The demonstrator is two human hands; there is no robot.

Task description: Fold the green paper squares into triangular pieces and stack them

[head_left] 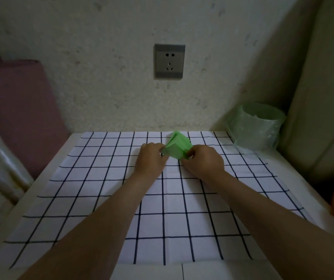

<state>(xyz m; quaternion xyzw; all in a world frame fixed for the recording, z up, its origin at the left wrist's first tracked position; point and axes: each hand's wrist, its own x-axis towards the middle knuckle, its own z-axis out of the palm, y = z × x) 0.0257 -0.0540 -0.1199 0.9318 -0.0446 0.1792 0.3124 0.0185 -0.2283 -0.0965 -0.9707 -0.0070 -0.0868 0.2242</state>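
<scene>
A stack of green paper squares (177,145) is lifted at the far middle of the table, its sheets fanned out toward the wall. My left hand (151,159) pinches the stack's near-left corner. My right hand (203,161) grips its near-right edge between thumb and fingers. Both hands rest low over the white cloth with the dark grid (101,199). The lower part of the stack is hidden behind my fingers. No folded triangular pieces show anywhere on the cloth.
A small bin lined with a pale green bag (258,126) stands at the table's far right corner. A wall with a grey socket (169,61) rises just behind the table. Pink fabric (19,110) lies off the left edge.
</scene>
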